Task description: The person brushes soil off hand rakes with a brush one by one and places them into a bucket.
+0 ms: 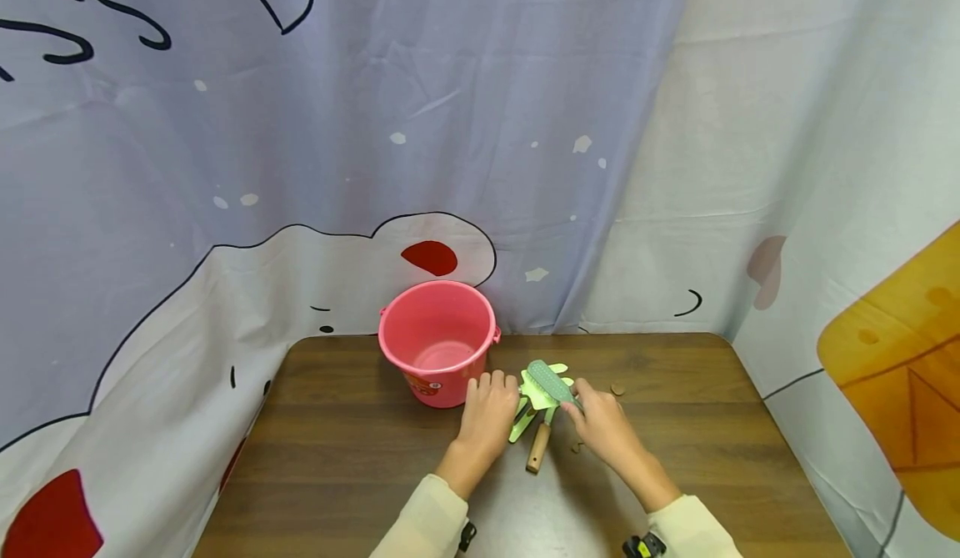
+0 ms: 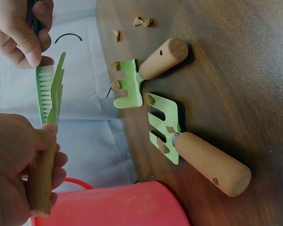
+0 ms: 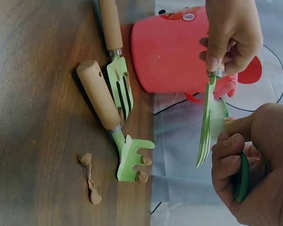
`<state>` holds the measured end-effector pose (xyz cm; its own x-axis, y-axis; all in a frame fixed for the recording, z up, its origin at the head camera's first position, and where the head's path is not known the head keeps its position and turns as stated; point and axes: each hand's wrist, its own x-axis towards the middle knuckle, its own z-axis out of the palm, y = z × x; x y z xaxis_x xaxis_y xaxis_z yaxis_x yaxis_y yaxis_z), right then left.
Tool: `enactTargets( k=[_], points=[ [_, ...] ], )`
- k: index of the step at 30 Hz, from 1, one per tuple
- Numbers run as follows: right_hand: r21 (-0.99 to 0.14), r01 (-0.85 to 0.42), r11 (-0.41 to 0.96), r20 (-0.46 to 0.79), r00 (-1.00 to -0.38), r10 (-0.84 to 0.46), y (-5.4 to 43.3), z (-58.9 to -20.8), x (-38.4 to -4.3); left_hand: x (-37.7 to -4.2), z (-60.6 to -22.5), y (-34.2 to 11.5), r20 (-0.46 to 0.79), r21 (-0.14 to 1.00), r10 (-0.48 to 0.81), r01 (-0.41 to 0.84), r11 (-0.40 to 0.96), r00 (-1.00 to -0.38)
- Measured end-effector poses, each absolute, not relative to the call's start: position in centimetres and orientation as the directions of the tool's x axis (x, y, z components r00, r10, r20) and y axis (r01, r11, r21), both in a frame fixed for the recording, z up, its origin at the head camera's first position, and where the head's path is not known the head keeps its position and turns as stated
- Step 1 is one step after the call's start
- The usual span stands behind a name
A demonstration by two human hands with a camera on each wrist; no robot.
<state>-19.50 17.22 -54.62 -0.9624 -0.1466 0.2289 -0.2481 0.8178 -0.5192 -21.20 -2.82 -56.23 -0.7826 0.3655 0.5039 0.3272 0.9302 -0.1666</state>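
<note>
In the head view, above a brown wooden table [image 1: 337, 458], the left hand [image 1: 487, 414] holds a light-green pronged tool [image 1: 535, 396] and the right hand [image 1: 604, 426] a green brush with white bristles [image 1: 550, 380], beside a pink plastic bucket [image 1: 442, 386].

In the left wrist view, the left fingers curl round the tool's wooden handle; bristles face its prongs. A wooden-handled green fork [image 2: 205, 157] and rake [image 2: 131, 89] lie below.

In the right wrist view, the right fingers wrap the brush's handle; brown clay-like scraps [image 3: 89, 179] lie near the rake.
</note>
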Motion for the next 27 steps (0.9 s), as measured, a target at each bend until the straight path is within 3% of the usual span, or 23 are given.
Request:
enactTargets(
  k=[27],
  points=[
    [-0.454,-0.143,0.880,0.189,-0.980,-0.062,22.0,-55.4,-20.2,-21.1,-56.3,-3.7,0.498,-0.163,0.368,0.332,0.929,-0.786]
  ],
)
